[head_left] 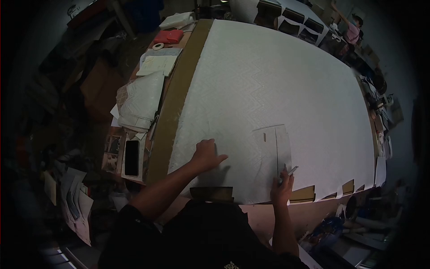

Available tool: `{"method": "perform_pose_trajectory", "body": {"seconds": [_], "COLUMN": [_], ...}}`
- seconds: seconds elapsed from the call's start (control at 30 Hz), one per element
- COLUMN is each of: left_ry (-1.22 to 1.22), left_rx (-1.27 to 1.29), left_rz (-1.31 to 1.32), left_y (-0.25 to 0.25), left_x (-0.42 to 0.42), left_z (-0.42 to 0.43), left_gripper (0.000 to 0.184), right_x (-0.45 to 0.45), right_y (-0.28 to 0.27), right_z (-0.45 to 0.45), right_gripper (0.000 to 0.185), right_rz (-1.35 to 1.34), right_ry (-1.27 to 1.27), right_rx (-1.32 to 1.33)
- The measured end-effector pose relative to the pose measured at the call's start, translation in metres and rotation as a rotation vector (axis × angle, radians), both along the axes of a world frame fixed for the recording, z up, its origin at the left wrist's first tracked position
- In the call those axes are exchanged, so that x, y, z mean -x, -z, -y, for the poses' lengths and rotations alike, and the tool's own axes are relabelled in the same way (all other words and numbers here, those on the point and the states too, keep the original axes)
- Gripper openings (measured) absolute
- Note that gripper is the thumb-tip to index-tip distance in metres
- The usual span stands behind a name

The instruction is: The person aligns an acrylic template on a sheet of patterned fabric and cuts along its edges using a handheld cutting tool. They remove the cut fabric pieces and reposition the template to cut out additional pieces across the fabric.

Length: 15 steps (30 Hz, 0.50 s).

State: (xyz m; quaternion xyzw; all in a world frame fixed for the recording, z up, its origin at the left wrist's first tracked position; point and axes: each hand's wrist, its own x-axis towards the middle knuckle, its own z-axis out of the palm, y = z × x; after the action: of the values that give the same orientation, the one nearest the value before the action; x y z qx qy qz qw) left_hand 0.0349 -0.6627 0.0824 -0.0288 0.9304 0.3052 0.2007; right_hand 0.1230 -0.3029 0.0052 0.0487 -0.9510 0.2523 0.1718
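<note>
A large sheet of white patterned fabric [313, 89] covers most of the table. Over its left part is my left hand [208, 155], thumb stretched out to the right, the other fingers curled and partly hidden; whether it holds anything I cannot make out. My right hand [282, 187] is near the front edge, closed around a slim light-coloured tool [293, 170], perhaps a pen or blade. Under and beyond that hand lies a pale pattern piece [283, 143] with a long dark line and a small brown slot. Cut-outs along the fabric's front edge show brown material [303, 194].
Along the left table side lie a black phone [131, 158], plastic-wrapped sheets [142, 101], papers [157, 65], a tape roll [158, 46] and a red pouch [169, 36]. Another person [353, 33] stands at the far right. Tools line the right edge.
</note>
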Motion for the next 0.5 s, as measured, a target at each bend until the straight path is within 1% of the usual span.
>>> {"method": "perform_pose_trajectory", "body": {"seconds": [0.03, 0.07, 0.1, 0.17, 0.2, 0.23, 0.3, 0.33, 0.4, 0.43, 0.5], "left_ry": [-0.029, -0.038, -0.05, -0.102, -0.112, -0.123, -0.164, -0.173, -0.233, -0.241, -0.26], "left_rx": [0.001, 0.024, 0.053, 0.066, 0.064, 0.069, 0.068, 0.066, -0.114, -0.117, -0.108], "left_rz": [-0.005, -0.062, -0.118, -0.108, -0.092, -0.099, 0.005, -0.004, -0.1, -0.111, -0.137], "left_y": [0.006, 0.017, 0.023, 0.012, 0.009, 0.008, 0.014, 0.027, 0.046, 0.044, 0.04], "left_x": [0.001, 0.005, 0.007, 0.011, 0.014, 0.019, 0.033, 0.039, 0.05, 0.051, 0.051], "left_z": [-0.003, -0.004, -0.004, -0.003, -0.003, 0.001, 0.009, 0.013, 0.02, 0.016, 0.004], "left_gripper": [0.095, 0.086, 0.079, 0.079, 0.079, 0.079, 0.077, 0.077, 0.066, 0.066, 0.047], "right_x": [-0.002, -0.002, -0.002, -0.007, -0.01, -0.012, -0.015, -0.015, -0.012, -0.011, -0.011], "right_y": [-0.005, -0.009, -0.012, -0.012, -0.01, -0.008, -0.007, -0.006, -0.002, 0.001, 0.006], "right_z": [0.005, 0.011, 0.018, 0.027, 0.035, 0.042, 0.054, 0.057, 0.063, 0.064, 0.064], "right_gripper": [0.04, 0.039, 0.039, 0.038, 0.039, 0.039, 0.04, 0.04, 0.042, 0.042, 0.049], "right_rz": [0.02, 0.039, 0.034, 0.018, 0.081, 0.076, 0.057, 0.049, -0.012, -0.023, -0.045], "right_ry": [0.037, 0.067, 0.027, 0.023, 0.063, 0.051, -0.014, -0.024, -0.096, -0.104, -0.082], "right_rx": [0.026, 0.056, 0.065, 0.056, 0.129, 0.134, 0.174, 0.172, 0.04, 0.036, -0.051]}}
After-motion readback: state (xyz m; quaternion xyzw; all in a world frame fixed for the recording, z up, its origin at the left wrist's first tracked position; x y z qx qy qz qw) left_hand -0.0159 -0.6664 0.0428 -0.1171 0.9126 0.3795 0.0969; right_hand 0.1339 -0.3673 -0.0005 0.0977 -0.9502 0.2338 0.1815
